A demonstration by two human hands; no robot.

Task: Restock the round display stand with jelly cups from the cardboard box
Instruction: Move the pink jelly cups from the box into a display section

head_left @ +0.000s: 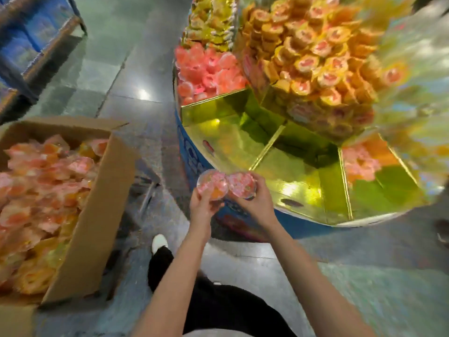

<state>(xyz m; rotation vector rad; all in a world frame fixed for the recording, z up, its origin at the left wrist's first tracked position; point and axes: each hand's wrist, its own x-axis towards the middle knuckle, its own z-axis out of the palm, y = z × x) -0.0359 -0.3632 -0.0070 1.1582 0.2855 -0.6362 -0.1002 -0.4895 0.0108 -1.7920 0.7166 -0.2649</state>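
- Cardboard box [97, 215] on the floor, left, heaped with jelly cups [41, 190].
- Left hand [202, 205] grips one cup [213, 184]; right hand [257, 203] grips another cup [242, 185], at the stand's edge.
- Round display stand [303, 207], right: near compartments look bare, so most restocking seems left.

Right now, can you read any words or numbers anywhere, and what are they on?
No text here can be read.
Blue side of the display stand: printed shapes, too blurred to read.
Lids of the jelly cups in the left hand and right hand: pink print, too small and blurred.
Cardboard box: no print visible.
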